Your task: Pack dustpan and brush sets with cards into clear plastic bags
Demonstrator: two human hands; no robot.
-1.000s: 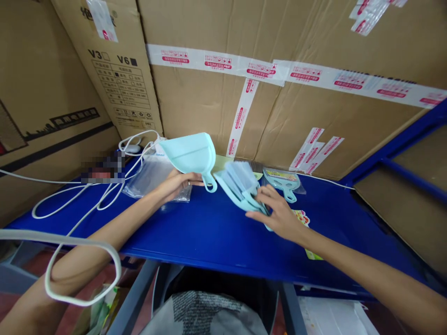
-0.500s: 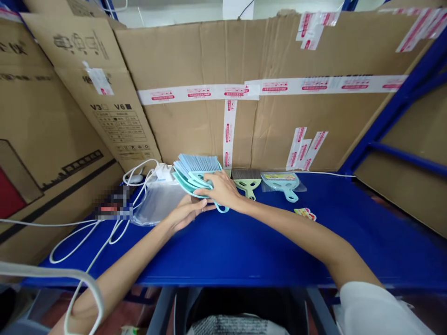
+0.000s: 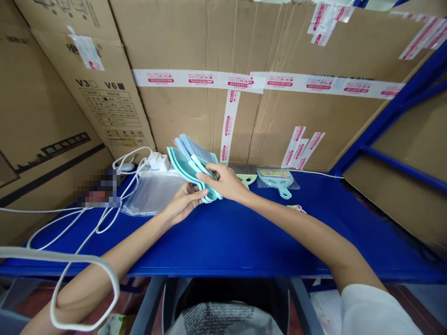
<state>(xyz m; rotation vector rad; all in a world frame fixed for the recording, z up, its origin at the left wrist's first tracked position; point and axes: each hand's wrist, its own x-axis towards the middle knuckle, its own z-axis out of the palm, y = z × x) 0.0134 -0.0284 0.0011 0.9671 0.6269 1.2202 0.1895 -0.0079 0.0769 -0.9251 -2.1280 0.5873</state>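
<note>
My left hand pinches the handle end of a teal dustpan, thumb on top and fingers beneath. My right hand is closed around a matching hand brush, which lies against the dustpan with its pale blue bristles facing up and away. Both are held tilted above the blue tabletop. The pieces overlap, so I cannot tell how many are stacked. Just beyond my right hand lies a green dustpan with dark brush bristles. To its right is a light blue dustpan set in a clear bag.
Clear plastic bags lie left of my hands, with a white plug adapter behind them. White cables loop across the left side. A colourful card lies on the right. Cardboard walls the back.
The dustpan and brush have turned more upright and drawn apart at the left edge. My left hand has moved from below the dustpan to its handle. The view has tilted down.
</note>
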